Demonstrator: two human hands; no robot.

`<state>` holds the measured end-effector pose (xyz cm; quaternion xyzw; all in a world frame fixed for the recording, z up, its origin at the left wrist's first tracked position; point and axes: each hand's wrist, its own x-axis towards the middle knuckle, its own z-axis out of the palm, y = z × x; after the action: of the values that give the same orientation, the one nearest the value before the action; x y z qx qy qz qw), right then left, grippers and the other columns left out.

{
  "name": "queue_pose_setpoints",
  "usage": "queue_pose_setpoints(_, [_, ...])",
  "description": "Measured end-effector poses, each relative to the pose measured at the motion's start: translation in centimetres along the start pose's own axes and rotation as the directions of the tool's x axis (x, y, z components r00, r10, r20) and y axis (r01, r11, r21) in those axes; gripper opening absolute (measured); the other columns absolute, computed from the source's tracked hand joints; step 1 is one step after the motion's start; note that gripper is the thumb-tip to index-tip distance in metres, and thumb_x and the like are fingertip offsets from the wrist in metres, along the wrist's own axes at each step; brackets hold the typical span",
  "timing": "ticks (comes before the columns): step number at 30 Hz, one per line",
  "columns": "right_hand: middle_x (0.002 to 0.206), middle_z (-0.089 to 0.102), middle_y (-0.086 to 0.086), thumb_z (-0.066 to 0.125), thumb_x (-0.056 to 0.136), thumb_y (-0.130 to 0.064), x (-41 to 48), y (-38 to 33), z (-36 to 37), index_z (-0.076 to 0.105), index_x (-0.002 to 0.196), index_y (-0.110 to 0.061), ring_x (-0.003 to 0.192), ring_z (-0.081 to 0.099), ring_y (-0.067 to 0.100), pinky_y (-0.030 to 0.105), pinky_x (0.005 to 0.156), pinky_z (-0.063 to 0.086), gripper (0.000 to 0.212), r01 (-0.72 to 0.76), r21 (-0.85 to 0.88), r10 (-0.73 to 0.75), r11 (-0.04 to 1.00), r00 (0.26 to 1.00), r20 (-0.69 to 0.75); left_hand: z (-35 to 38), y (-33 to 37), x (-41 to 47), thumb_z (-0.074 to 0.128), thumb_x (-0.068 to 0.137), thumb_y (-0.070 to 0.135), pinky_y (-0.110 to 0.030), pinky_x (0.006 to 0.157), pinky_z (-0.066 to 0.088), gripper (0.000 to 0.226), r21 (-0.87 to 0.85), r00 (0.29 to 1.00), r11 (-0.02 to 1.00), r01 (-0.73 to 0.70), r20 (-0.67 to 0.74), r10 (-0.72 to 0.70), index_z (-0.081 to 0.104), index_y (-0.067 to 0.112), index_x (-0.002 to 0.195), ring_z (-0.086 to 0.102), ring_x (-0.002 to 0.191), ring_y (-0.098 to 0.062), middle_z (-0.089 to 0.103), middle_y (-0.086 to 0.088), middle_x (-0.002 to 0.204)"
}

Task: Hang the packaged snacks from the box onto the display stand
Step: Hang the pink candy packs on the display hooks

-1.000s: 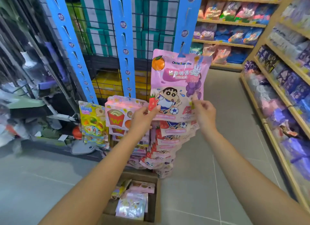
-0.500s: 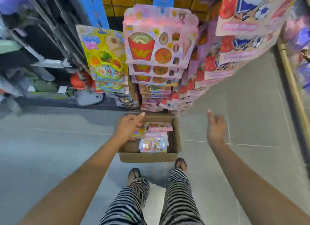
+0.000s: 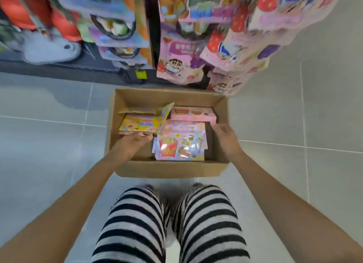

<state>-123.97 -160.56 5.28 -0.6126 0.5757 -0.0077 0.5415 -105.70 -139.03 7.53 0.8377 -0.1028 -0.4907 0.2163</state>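
Dropped from mid-air into the box [image 3: 169, 169] at frame centre, my 2 grips flank the flat fries pack [image 3: 179, 148]: my right grip [image 3: 225, 139], loose and holding nothing, at its right edge, my left grip [image 3: 133, 144] touching the yellow packs [image 3: 137, 125] left of it, hold unclear.

Cardboard box [image 3: 170, 167] on tiled floor [image 3: 49, 145] — snack packets [image 3: 180, 145] inside; left hand [image 3: 133, 143], right hand [image 3: 225, 138] over them.

The floor [image 3: 49, 145] was laid with large pale grey tiles and thin light grout lines. A dark shelf base [image 3: 59, 68] ran along its far-left edge. Light was soft, shadows faint.
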Motion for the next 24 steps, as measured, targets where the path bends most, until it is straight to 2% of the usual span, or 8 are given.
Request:
queue_pose_setpoints(2, [0.081, 0.062, 0.029, 0.056, 0.093, -0.038, 3.9, 2.6, 2.2, 0.058, 0.087, 0.017, 0.072, 0.055, 0.038, 0.025, 0.062, 0.042, 0.055, -0.001, -0.074, 0.001, 0.997, 1.000, 0.010, 2.0, -2.4, 4.4, 0.050, 0.058, 0.082, -0.044, 0.101, 0.044, 0.056, 0.017, 0.999, 0.998, -0.053, -0.005, 0.054, 0.068, 0.032, 0.076, 0.061, 0.102, -0.022, 0.068, 0.000, 0.104])
queue_pose_setpoints(4, [0.062, 0.061, -0.001, 0.055, 0.091, -0.045, 7.8, 4.8, 4.0, 0.062, 0.076, 0.001, 0.059, 0.050, 0.018, 0.028, 0.061, 0.041, 0.049, 0.002, -0.111, -0.001, 0.994, 1.000, 0.011, 4.0, -4.0, 8.4, 0.046, 0.053, 0.093, -0.041, 0.090, 0.047, 0.076, 0.105, 0.997, 0.991, -0.080, 0.022, 0.079, 0.062, 0.022, 0.073, 0.058, 0.082, -0.020, 0.064, -0.001, 0.085])
queue_pose_setpoints(8, [0.124, 0.064, 0.007, 0.060, 0.070, -0.075, 14.9, 8.6, 6.7, 0.056, 0.128, -0.006, 0.114, 0.060, 0.022, 0.035, 0.103, 0.044, 0.090, 0.020, 0.017, -0.020, 1.000, 0.999, 0.046, 7.1, -5.5, 13.7, 0.042, 0.083, 0.074, -0.030, 0.064, 0.039, 0.062, 0.319, 0.991, 0.945, -0.070, 0.128, 0.030, 0.061, 0.017, 0.066, 0.053, 0.068, -0.016, 0.059, -0.001, 0.071])
queue_pose_setpoints(11, [0.121, 0.066, 0.006, 0.060, 0.091, -0.045, 17.0, 9.2, 7.7, 0.058, 0.127, -0.009, 0.107, 0.064, 0.022, 0.031, 0.091, 0.051, 0.051, -0.066, 0.226, 0.061, 0.972, 0.998, 0.033, 8.8, -6.2, 15.9, 0.040, 0.084, 0.072, -0.025, 0.053, 0.034, 0.059, 0.382, 0.987, 0.918, -0.108, 0.152, 0.052, 0.054, 0.019, 0.062, 0.049, 0.060, -0.011, 0.055, 0.002, 0.063])
queue_pose_setpoints(15, [0.088, 0.065, 0.004, 0.063, 0.089, -0.041, 18.6, 9.7, 7.5, 0.061, 0.090, -0.017, 0.071, 0.061, 0.014, 0.026, 0.060, 0.053, 0.024, -0.143, 0.549, 0.182, 0.824, 0.983, -0.017, 10.3, -6.6, 17.5, 0.053, 0.084, 0.063, -0.012, 0.049, 0.039, 0.046, 0.253, 0.987, 0.964, -0.079, 0.155, 0.040, 0.059, 0.020, 0.070, 0.055, 0.058, -0.005, 0.066, 0.014, 0.057])
queue_pose_setpoints(17, [0.097, 0.064, 0.006, 0.063, 0.090, -0.036, 18.5, 9.4, 7.3, 0.057, 0.086, -0.019, 0.078, 0.061, 0.015, 0.024, 0.065, 0.054, 0.019, -0.164, 0.617, 0.217, 0.769, 0.976, -0.010, 10.4, -6.6, 18.0, 0.057, 0.082, 0.063, -0.019, 0.063, 0.050, 0.044, 0.234, 0.983, 0.967, -0.096, 0.178, 0.055, 0.068, 0.021, 0.089, 0.065, 0.074, -0.012, 0.074, 0.004, 0.085])
queue_pose_setpoints(21, [0.100, 0.065, 0.007, 0.058, 0.094, -0.022, 18.0, 9.1, 7.2, 0.061, 0.107, -0.013, 0.076, 0.063, 0.015, 0.023, 0.066, 0.055, 0.017, -0.158, 0.687, 0.193, 0.710, 0.981, 0.027, 10.0, -6.7, 18.3, 0.057, 0.086, 0.054, -0.021, 0.059, 0.049, 0.028, 0.227, 0.984, 0.967, -0.114, 0.161, 0.079, 0.062, 0.026, 0.085, 0.065, 0.072, -0.012, 0.066, 0.008, 0.079])
queue_pose_setpoints(24, [0.085, 0.063, 0.007, 0.055, 0.095, -0.017, 17.6, 8.9, 7.0, 0.060, 0.091, -0.010, 0.074, 0.062, 0.017, 0.026, 0.068, 0.054, 0.009, -0.192, 0.690, 0.193, 0.698, 0.978, 0.077, 10.0, -6.6, 18.1, 0.054, 0.091, 0.048, -0.024, 0.067, 0.052, 0.030, 0.200, 0.975, 0.974, -0.111, 0.211, 0.068, 0.065, 0.020, 0.088, 0.066, 0.079, -0.017, 0.070, 0.002, 0.088])
